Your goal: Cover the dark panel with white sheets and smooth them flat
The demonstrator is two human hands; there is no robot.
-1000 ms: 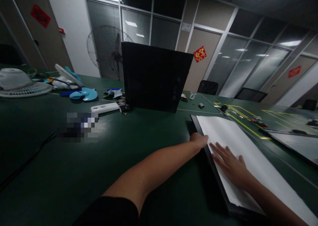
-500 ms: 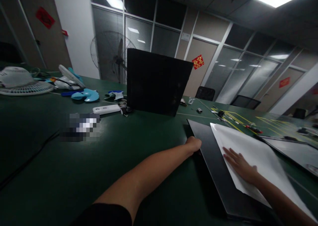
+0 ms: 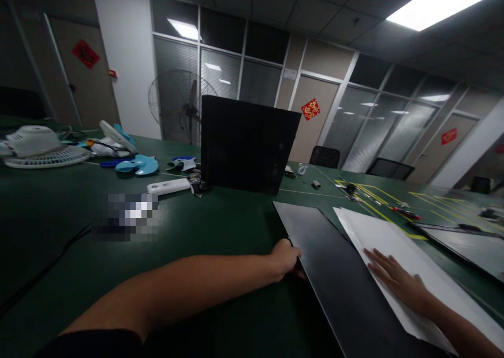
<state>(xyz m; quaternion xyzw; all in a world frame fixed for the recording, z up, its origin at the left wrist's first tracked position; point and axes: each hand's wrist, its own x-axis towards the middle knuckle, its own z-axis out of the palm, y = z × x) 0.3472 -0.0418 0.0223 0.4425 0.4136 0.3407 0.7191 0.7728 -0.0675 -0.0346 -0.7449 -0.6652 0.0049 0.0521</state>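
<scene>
My left hand is closed on the left edge of a flat dark panel, thumb on top and fingers underneath. White sheets overlap the panel's right part and reach past it over the green table. On these sheets my right hand lies flat with its fingers spread.
A black upright panel stands ahead on the green table. To the left are a white stick-like device, blue fan blades and a white fan part. Another framed panel lies at the right.
The dark panel has slid left with my left hand, so more of it shows beside the white sheets. My right hand remains flat on the sheets. The view has tilted up slightly.
</scene>
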